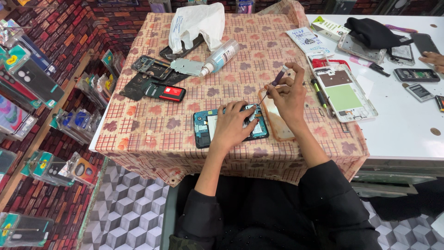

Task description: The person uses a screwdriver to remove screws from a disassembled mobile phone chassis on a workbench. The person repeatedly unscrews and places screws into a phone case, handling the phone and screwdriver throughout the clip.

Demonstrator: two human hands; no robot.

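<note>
Fingers [237,111] of the left hand [231,127] are spreading flat and pressing down on the opened phone [203,128], which is lying on the table [152,134] just in front of the person; the fingers are covering the middle of its blue inner frame, so the parts beneath are not showing. Right hand [289,97] is pinching a thin screwdriver [276,82] between thumb and fingertips, tip angling down toward the phone's upper right corner — the tip itself is too small to make out. An orange-tinted clear case [277,127] is lying partly under the right wrist, touching the phone's right edge.

Table is wearing a beige checked cloth with maroon leaf prints; a white table [397,125] is adjoining it on the right. Walls are showing a brick pattern, the floor a grey cube pattern. Packaged phone covers [27,78] are hanging at left, cut off by the frame edge.

Count on the cloth: one spray bottle [221,56], one crumpled white plastic bag [196,23], one red-and-black phone [165,92], one white phone frame [344,95] with a green panel. Another person's hand [433,59] is entering at the far right — mostly cut off.
</note>
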